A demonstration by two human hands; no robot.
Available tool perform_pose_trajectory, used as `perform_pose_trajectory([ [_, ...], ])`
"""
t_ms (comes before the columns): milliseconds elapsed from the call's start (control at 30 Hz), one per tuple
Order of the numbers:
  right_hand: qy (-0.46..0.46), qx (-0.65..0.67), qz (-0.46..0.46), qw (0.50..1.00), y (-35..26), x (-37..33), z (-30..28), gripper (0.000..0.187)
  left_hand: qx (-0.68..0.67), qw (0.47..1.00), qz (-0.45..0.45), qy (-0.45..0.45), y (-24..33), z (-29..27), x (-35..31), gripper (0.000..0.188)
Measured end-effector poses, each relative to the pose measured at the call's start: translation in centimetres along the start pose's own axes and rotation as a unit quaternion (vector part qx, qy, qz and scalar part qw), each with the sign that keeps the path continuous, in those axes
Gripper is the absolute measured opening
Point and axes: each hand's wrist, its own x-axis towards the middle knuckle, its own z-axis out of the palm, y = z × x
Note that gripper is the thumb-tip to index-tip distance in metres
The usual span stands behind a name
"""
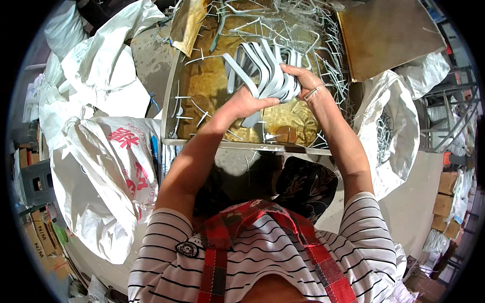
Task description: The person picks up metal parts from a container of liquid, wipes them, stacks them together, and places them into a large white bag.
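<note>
Between my two hands is a bundle of grey bent plastic frames [267,68], nested side by side above the water in a metal tub [171,96]. My left hand [243,104] is closed on the bundle's near left side, thumb stretched along the lower edge. My right hand [304,81] grips the right end, with its thumb on top and the other fingers mostly hidden behind the pieces. More grey frames [241,24] and thin plastic sprues [201,110] lie in the water around the bundle.
White woven sacks [96,161] stand left of the tub. At the right is an open white sack [386,136] with grey pieces inside. A brown board [389,38] covers the tub's far right side, and a yellowish sheet [189,25] hangs over its left rim.
</note>
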Motion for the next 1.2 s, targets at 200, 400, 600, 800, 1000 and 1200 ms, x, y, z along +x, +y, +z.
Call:
perform_pose_trajectory([
  [200,-0.031,0.048,-0.035,0.998,0.1,-1.7,-0.8,0.028,-0.087,0.996,-0.036,-0.009,-0.2,-0.1,0.1,0.036],
  [400,0.046,0.041,-0.082,0.995,-0.4,-5.2,-3.8,0.025,-0.324,0.928,-0.136,0.121,0.1,-2.2,0.9,0.034],
  [600,0.118,-0.304,-0.223,0.919,0.4,-8.4,2.2,0.026,-0.427,0.839,-0.247,0.229,-1.2,-4.8,1.1,0.062],
  [800,-0.105,-0.498,-0.135,0.85,6.0,-8.0,3.4,0.027,-0.572,0.79,-0.18,0.126,0.5,-3.5,0.9,0.06],
  [1000,-0.154,-0.579,-0.167,0.783,7.7,-6.1,1.9,0.032,-0.53,0.824,-0.133,0.151,0.0,-5.0,1.1,0.034],
  [1200,-0.157,-0.541,-0.098,0.821,4.0,-7.7,3.6,0.057,-0.499,0.828,-0.125,0.224,0.7,-5.0,1.1,0.029],
])
